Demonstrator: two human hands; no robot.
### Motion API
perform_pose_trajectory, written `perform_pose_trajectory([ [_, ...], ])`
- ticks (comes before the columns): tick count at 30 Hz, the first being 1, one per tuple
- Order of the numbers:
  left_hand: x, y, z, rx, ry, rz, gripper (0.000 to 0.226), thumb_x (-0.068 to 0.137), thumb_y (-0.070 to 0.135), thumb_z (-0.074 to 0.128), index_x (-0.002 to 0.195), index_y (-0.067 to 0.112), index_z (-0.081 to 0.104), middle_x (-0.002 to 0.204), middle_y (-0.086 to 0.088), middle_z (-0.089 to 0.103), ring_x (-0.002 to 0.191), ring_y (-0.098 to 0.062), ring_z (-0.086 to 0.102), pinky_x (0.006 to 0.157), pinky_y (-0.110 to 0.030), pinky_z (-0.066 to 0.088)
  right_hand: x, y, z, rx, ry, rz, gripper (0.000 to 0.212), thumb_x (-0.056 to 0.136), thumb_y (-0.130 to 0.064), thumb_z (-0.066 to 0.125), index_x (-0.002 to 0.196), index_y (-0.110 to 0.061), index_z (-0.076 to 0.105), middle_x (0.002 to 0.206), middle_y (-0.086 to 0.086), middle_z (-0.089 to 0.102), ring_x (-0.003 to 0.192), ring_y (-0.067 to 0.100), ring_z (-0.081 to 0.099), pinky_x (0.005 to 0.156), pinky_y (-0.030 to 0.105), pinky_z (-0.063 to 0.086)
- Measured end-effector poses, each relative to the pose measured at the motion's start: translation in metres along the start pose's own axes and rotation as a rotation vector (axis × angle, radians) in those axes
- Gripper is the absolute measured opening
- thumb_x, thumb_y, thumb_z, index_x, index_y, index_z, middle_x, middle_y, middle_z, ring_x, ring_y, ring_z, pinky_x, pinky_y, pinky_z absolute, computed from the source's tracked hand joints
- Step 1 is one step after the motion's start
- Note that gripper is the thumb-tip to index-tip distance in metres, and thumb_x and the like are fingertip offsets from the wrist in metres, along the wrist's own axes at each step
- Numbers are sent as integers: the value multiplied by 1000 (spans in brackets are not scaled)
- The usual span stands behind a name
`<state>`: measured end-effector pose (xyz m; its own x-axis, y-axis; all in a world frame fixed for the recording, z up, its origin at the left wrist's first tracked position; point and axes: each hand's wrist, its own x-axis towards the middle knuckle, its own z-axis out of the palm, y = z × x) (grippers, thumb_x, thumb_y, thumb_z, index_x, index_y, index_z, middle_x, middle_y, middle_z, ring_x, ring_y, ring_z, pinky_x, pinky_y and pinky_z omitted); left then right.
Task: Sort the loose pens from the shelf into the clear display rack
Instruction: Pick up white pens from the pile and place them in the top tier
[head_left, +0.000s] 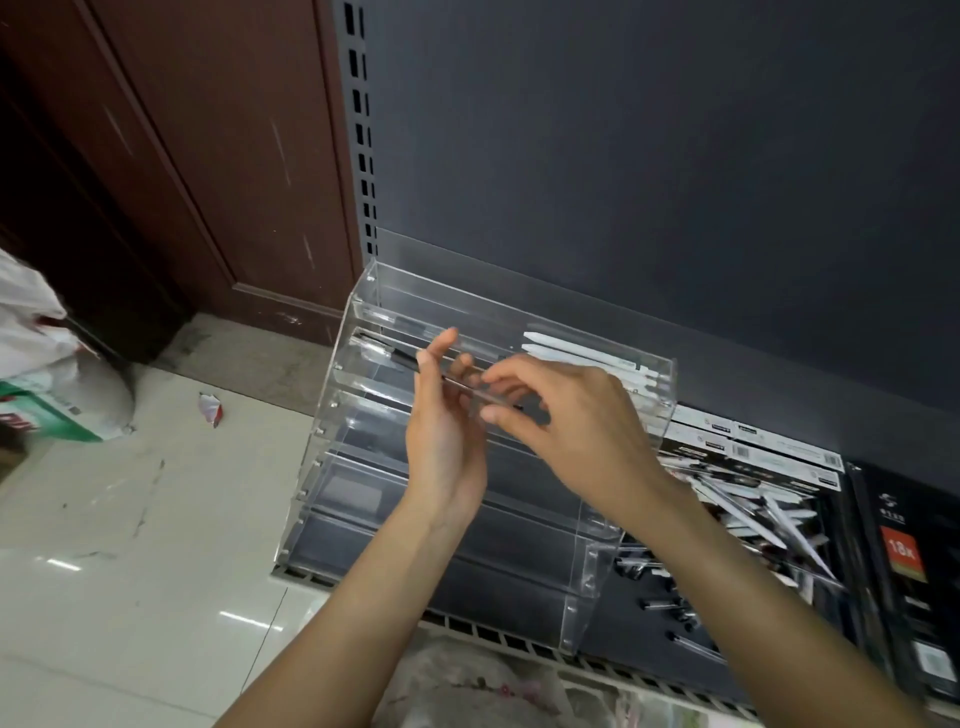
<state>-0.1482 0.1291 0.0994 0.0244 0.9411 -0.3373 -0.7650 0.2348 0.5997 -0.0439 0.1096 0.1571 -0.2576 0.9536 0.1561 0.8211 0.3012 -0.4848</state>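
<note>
A slim, light, stiff pen (457, 384), probably slippery, is pinched mid-barrel by both the left hand (441, 431) and the right hand (566, 421) before the clear rack (363, 467).

A clear tiered display rack (363, 467) stands at the shelf's left end; white pens (582, 356) lie in its far tiers, loose pens (748, 499) heaped right.
</note>
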Motion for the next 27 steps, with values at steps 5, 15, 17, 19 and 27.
perform_pose_trajectory([
  [5,10,22,8,54,-50,63,35,100,42,33,100,28,66,79,9,59,79,-15,51,86,-45,40,25,-5,0,131,62,22,19,79,-16,72,96,-23,72,80,-13,72,73,1,66,72,24,52],
  [15,32,65,-10,811,-59,208,30,88,18,64,118,22,64,89,15,61,79,0,57,72,-18,46,58,38,-6,-67,223,159,11,79,-20,74,89,-25,75,77,-11,72,69,3,66,71,31,56],
  [17,39,73,-30,1037,43,462,26,85,12,65,108,25,65,89,14,60,77,1,55,73,-18,43,61,45,-4,-143,168,200,10,80,-23,74,90,-26,76,81,-8,74,74,7,68,74,31,54],
  [19,46,80,-47,1277,136,648,29,85,16,66,113,24,63,100,9,59,91,-8,52,79,-18,39,66,43,1,-198,108,184,11,81,-24,73,91,-25,76,85,-6,74,79,10,69,75,28,53],
  [27,74,83,-73,1327,105,558,34,91,23,62,124,23,58,121,2,57,95,-12,59,89,-36,51,88,35,20,-217,-105,163,14,85,-25,69,98,-25,75,97,-5,73,88,14,67,76,25,47],
])
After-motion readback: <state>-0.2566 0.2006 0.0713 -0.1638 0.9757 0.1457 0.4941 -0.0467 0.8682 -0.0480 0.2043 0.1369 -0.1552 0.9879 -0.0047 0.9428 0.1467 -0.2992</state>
